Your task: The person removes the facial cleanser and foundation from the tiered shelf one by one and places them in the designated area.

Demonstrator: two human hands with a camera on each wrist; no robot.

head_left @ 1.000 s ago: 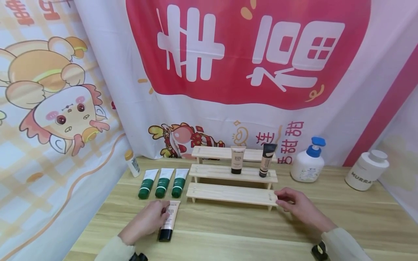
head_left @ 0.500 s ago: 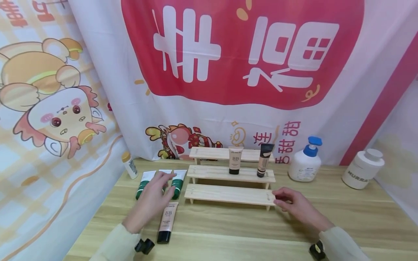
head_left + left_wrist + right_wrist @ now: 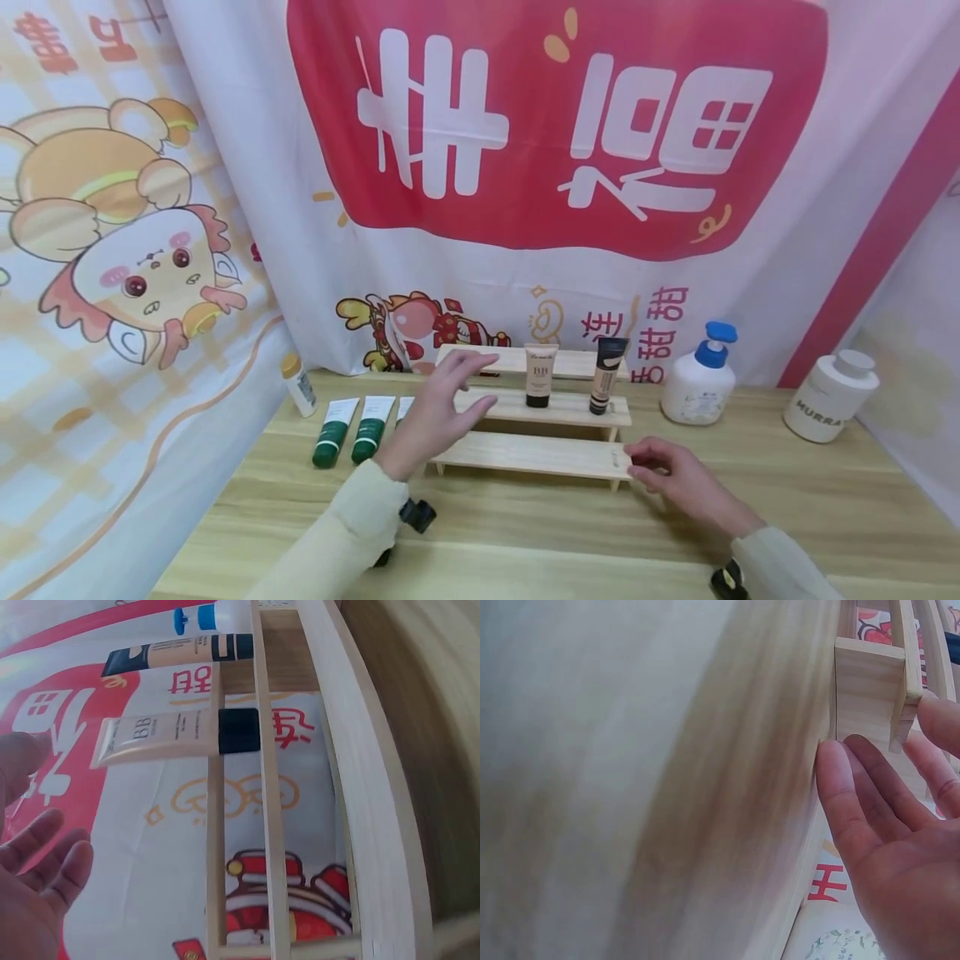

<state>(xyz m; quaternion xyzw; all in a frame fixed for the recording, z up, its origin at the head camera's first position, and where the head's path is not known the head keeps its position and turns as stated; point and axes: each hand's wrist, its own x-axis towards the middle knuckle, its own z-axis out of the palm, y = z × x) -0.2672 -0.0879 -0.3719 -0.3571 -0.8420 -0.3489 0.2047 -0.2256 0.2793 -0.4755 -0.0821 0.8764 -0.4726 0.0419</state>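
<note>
My left hand (image 3: 442, 408), fingers spread and holding nothing, hovers over the left part of a three-tier wooden display rack (image 3: 540, 458). It is left of a BB cream tube (image 3: 540, 375) standing cap-down on the middle tier. In the left wrist view, a gap shows between this hand and the BB cream tube (image 3: 165, 736). Farther right on that tier stands a black-topped tube (image 3: 606, 375). My right hand (image 3: 678, 479) pinches the right end of the bottom tier with thumb and index finger; its other fingers stay loose in the right wrist view.
Green-and-white tubes (image 3: 333, 432) lie left of the rack, one partly behind my left hand. My left arm hides most of another tube; its black cap (image 3: 382, 558) shows. A small yellow-capped bottle (image 3: 300, 385), a pump bottle (image 3: 699, 383) and a white jar (image 3: 828, 396) stand behind.
My left hand has left the BB cream tube lying on the table, passed over the green tubes and moved right to the rack. My right hand stays at the rack's end.
</note>
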